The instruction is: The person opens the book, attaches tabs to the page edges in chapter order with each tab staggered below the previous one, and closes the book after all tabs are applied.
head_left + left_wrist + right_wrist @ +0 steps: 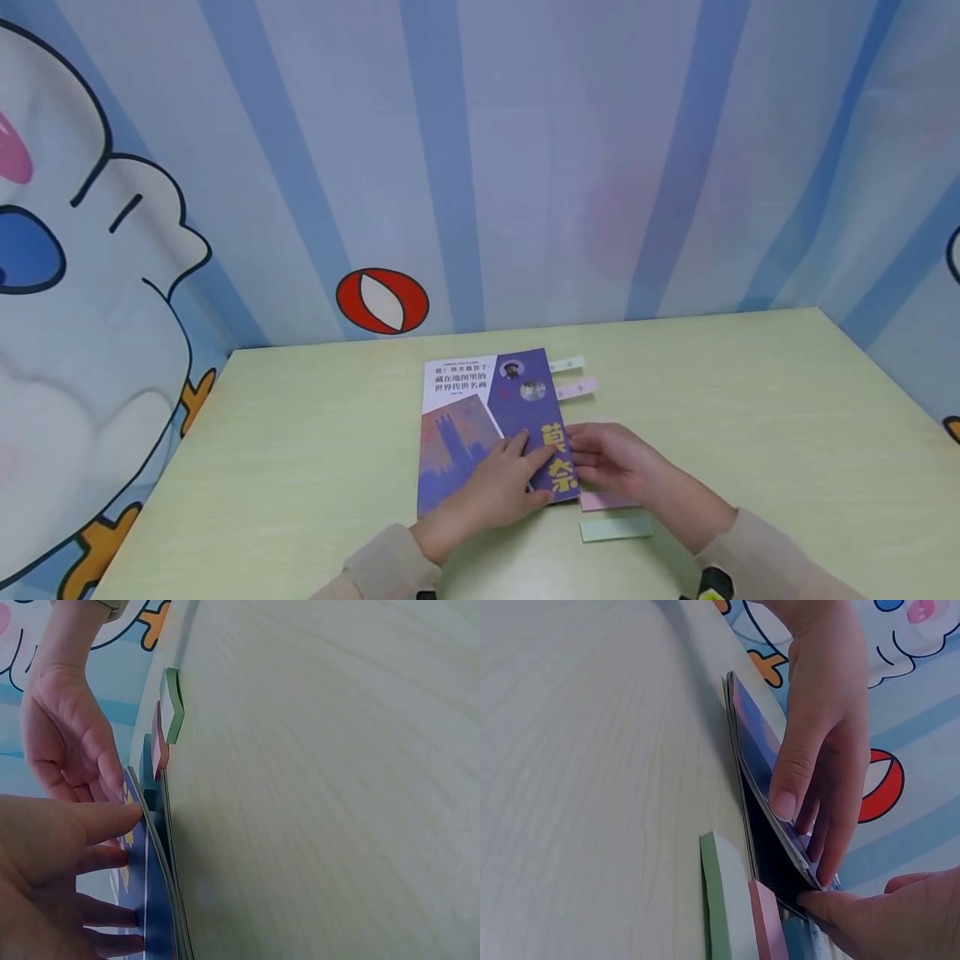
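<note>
A purple and white paperback book [453,450] lies on the table, its upper part lifted from the lower part along the near right side. My left hand [502,483] rests on the cover with spread, fairly straight fingers. At the right edge, my right hand [622,458] grips the raised part of the book; in the right wrist view its thumb [825,907] is tucked into the gap. Two paper tabs, one pale green [567,364] and one pink [577,389], stick out past the book's upper right edge with small writing on them.
Beside the book's lower right corner lie a pink sticky-note pad [603,502] and a green sticky-note pad [617,528]. A blue pad [799,939] shows next to them in the right wrist view. Behind the pale table [315,433] hangs a blue striped cartoon backdrop [540,183].
</note>
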The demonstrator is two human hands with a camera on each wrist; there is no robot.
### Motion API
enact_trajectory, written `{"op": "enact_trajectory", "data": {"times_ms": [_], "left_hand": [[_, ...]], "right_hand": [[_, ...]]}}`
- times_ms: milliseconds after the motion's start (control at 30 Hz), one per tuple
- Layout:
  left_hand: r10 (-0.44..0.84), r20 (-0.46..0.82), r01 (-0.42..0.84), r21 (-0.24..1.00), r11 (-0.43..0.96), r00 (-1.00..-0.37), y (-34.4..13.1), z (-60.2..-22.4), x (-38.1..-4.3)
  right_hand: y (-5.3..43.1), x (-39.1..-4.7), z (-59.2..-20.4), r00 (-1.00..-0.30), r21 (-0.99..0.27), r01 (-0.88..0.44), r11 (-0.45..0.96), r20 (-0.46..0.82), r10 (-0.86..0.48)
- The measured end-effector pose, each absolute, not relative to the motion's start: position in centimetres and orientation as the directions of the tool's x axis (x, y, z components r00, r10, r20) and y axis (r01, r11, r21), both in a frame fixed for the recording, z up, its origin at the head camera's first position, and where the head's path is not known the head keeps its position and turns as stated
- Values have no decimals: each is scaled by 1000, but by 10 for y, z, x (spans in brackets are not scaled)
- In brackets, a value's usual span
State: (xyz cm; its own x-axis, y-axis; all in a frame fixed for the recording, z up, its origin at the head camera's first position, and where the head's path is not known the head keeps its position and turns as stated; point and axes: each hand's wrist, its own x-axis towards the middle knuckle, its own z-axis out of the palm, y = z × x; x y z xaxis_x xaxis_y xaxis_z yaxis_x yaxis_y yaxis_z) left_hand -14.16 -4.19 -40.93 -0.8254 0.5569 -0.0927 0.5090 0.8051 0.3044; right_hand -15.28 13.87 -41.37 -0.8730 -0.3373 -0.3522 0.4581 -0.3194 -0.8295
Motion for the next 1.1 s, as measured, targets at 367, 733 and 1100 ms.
{"op": "enact_trajectory", "data": {"times_ms": [367, 733, 1100], "left_hand": [[570, -112, 515, 315, 797, -814, -46, -412, -143], [590, -153, 532, 301, 792, -793, -90, -400, -148], [622, -203, 561, 287, 776, -756, -121, -398, -151]], "right_hand": [[142, -148, -411, -873, -865, 448, -226, -370, -317], [148, -149, -406, -895, -987, 134, 87, -158, -417], [120, -150, -420, -672, -453, -681, 576, 73, -737]]}}
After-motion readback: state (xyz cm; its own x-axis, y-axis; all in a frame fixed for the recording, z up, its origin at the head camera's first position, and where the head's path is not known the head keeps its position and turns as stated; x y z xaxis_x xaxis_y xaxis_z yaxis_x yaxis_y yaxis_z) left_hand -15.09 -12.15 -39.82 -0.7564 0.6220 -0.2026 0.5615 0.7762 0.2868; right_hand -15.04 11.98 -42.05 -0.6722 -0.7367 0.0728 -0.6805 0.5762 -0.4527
